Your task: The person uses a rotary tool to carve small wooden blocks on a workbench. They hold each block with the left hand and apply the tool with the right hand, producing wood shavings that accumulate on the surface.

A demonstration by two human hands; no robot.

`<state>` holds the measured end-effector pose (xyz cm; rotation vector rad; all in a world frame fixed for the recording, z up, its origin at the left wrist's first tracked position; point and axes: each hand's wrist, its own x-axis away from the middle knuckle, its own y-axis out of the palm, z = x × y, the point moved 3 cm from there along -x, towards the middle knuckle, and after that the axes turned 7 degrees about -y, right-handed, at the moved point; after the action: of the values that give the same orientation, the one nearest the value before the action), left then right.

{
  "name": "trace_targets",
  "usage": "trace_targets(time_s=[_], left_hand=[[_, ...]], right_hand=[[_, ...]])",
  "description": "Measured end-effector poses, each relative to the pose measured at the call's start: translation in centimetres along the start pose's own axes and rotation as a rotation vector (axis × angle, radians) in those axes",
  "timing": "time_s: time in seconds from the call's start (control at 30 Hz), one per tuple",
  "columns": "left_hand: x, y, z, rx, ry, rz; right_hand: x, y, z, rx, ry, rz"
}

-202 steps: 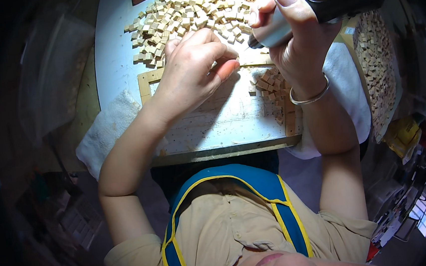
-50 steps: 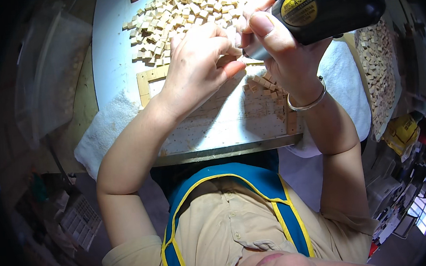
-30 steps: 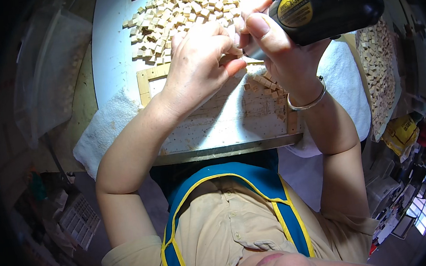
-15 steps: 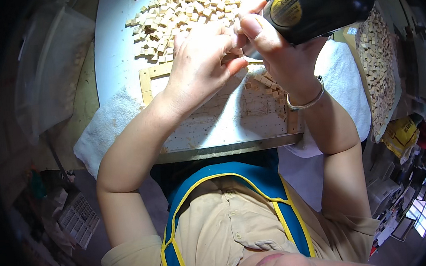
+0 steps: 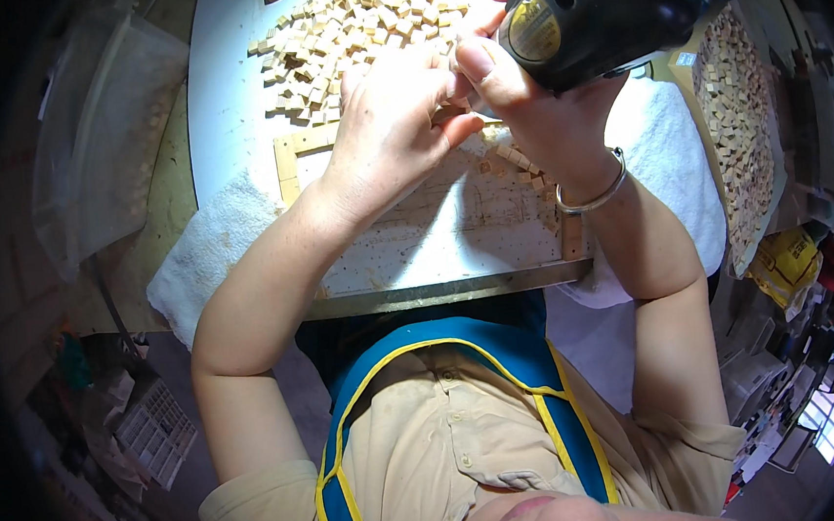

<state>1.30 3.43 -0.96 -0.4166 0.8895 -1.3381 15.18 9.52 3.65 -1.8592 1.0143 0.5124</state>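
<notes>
My right hand (image 5: pixel 562 112) is wrapped round the narrow front end of a black power tool (image 5: pixel 604 20) with a round gold label; its exact kind does not show. The tool's tip is covered by my fingers. Close against it, my left hand (image 5: pixel 395 110) has its thumb and fingers pinched together; whatever lies between them is hidden. Beyond the left hand a heap of small wooden cubes (image 5: pixel 322 43) covers the white board (image 5: pixel 223 41). Below both hands is a wooden frame (image 5: pixel 287 168) on the worktable, with a short row of cubes (image 5: pixel 524 162) inside its right part.
White towels (image 5: pixel 210 242) drape over the table's left corner, with another towel (image 5: pixel 669 162) at the right. A box of wooden cubes (image 5: pixel 734 118) stands at the far right. A translucent plastic bag (image 5: pixel 113 137) is at the left.
My right hand and the power tool have shifted slightly left, closer to my left hand. My left hand stays almost in place.
</notes>
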Motion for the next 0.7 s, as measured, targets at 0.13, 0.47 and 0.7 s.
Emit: trace_targets(time_s=[0.13,0.47,0.7], left_hand=[[-0.4,0.1,0.3,0.071,-0.047,-0.058],[-1.1,-1.7,2.7,0.083,0.241,0.093],[-2.8,-1.7,-0.1,-0.199,0.263,0.103]], right_hand=[[1.9,0.4,1.9,-0.905,0.389,0.465],[-3.0,-4.6,2.4,-0.819,0.16,0.725],[-2.9,-4.3,3.4,-0.777,0.207,0.781]])
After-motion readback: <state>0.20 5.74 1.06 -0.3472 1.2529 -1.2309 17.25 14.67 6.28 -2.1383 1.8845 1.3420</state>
